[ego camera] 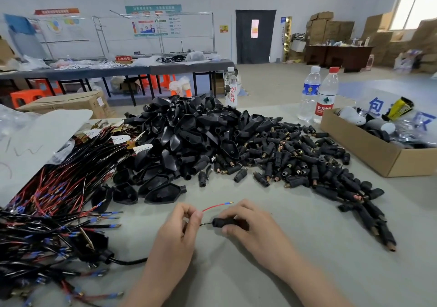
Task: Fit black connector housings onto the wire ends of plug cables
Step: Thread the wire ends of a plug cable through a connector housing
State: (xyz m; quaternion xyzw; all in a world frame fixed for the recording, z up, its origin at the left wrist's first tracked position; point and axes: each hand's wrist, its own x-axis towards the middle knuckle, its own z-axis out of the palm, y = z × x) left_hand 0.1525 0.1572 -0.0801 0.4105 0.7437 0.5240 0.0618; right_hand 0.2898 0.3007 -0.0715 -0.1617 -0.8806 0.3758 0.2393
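- Left hand is curled, with thumb and forefinger pinching two thin wires just above the grey table, near its lower middle.
- The right hand grips a black connector housing between thumb and fingers. The housing lies sideways with its narrow end facing the left hand.
- A black wire runs from the left fingertips into that narrow end. Only a short stretch of it shows between the two hands.
- A red wire rises free from the same pinch and arcs to the right. It ends in a blue sleeve and a brass tip close over the right forefinger; whether it touches the finger I cannot tell.
- A black cable comes out from under the left wrist and leads to a plug body at the edge of the wire bundle.
- The bundle of plug cables sprawls over the left side of the table. Its red and black leads have blue-sleeved ends, many pointing toward the hands.
- A heap of black shell covers rises behind the hands, in the middle of the table.
- A spread of small connector housings lies right of that heap and touches it. Many show brass inserts, and a tail of them trails toward the near right.
- An open cardboard box stands at the far right, holding bagged items too blurred to name.
- Two water bottles stand just beside the box's far corner.
- A third bottle stands behind the heap.
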